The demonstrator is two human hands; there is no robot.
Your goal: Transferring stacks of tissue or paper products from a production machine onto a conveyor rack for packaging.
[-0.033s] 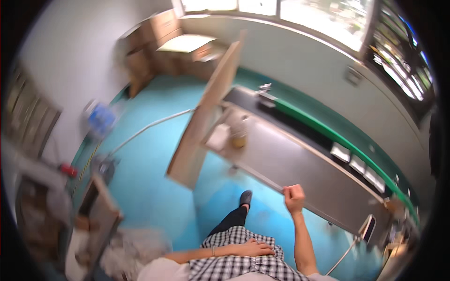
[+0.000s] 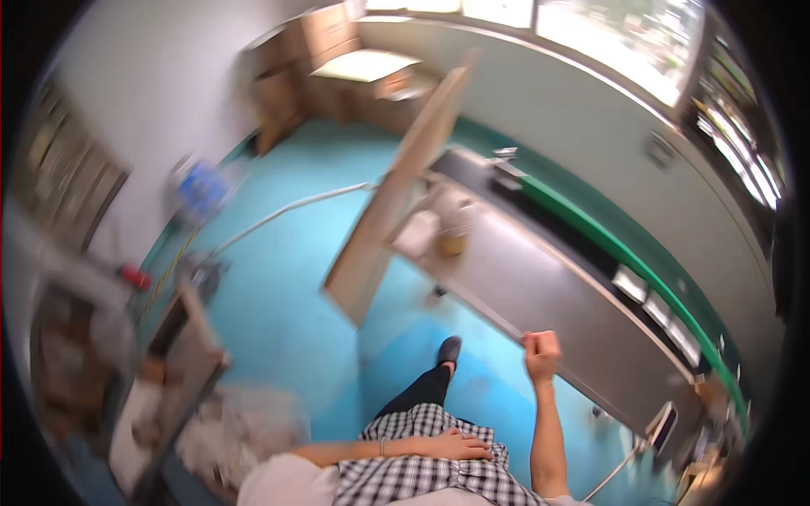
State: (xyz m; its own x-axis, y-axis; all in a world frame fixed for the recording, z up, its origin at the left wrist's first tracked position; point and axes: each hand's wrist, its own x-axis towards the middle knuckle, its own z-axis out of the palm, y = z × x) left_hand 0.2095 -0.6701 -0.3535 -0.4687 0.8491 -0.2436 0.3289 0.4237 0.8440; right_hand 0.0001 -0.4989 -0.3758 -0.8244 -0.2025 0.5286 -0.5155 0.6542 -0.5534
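Floor [image 2: 287, 333]: blue, glossy.
Tabletop [image 2: 548, 295]: long, grey-brown, running from upper middle to lower right.
Board [image 2: 392, 207]: brown, tall, slanting in view at the tabletop's left end; contact cannot be told.
Boxes [image 2: 333, 93]: brown, piled in the far corner.
Rail [image 2: 623, 250]: green, along the tabletop's far side.
Apron [image 2: 396, 482]: black-and-white checked, worn by the person.
Container [image 2: 202, 192]: blue, blurred, near the left wall.
Left hand [image 2: 462, 445]: laid flat on the apron, fingers extended.
Right hand [image 2: 542, 354]: curled into a fist at the tabletop's near edge; whether it grips that edge cannot be told.
Jar [image 2: 453, 243]: yellowish, on the tabletop near the board.
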